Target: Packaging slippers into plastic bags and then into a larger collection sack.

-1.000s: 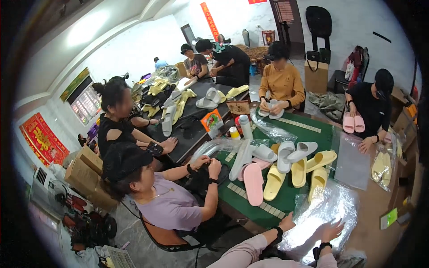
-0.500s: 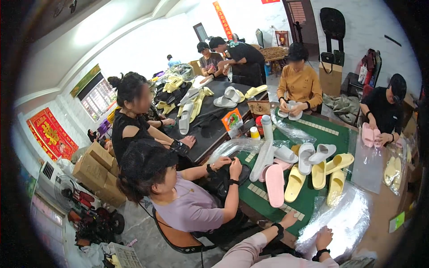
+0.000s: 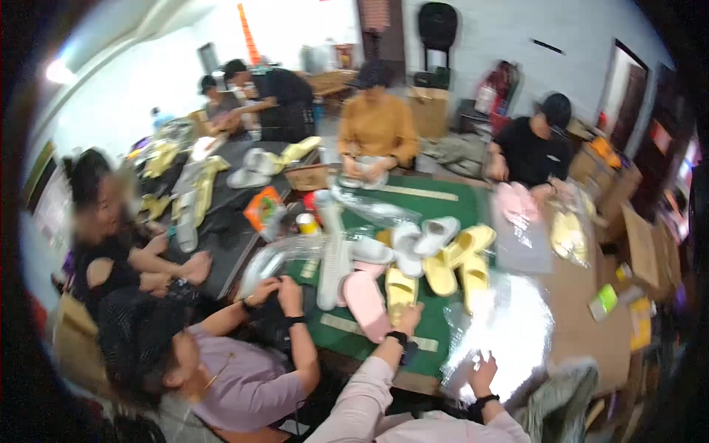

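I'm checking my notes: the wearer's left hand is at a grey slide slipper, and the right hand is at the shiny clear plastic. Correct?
Not quite: the head view shows the left hand at a yellow slide slipper, not a grey one. The right hand is at the shiny clear plastic.

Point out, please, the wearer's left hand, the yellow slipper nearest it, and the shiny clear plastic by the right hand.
Left hand [image 3: 408, 317], head view: its back.
Yellow slipper [image 3: 402, 288], head view: its upper side.
Shiny clear plastic [image 3: 506, 321], head view: its glaring middle.
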A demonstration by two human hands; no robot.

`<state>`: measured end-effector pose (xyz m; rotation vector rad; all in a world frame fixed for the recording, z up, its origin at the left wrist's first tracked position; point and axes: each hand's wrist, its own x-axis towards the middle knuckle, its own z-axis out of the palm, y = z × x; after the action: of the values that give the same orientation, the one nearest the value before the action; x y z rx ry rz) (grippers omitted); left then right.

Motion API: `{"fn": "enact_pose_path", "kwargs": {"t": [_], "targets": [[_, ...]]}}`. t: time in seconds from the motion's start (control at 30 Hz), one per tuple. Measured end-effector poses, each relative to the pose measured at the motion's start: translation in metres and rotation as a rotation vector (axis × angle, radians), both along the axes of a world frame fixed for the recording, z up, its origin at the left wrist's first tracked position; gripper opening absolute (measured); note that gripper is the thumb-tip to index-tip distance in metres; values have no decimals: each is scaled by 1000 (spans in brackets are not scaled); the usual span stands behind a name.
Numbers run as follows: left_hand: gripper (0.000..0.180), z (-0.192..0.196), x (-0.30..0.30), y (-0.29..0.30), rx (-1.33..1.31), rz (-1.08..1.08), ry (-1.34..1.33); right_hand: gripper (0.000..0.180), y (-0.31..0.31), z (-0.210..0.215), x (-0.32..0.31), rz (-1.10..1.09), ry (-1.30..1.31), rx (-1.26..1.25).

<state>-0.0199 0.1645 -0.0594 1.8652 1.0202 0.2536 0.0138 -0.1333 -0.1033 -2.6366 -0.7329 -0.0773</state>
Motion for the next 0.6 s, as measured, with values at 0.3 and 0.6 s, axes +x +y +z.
{"fn": "enact_pose_path", "kwargs": {"t": [0.3, 0.6], "targets": [[47, -50, 40, -21, 55, 162, -162, 45, -26, 32, -16, -67, 187, -51], [88, -43, 21, 22, 81, 114, 374, 50, -31, 38, -21, -2, 290, -19]]}}
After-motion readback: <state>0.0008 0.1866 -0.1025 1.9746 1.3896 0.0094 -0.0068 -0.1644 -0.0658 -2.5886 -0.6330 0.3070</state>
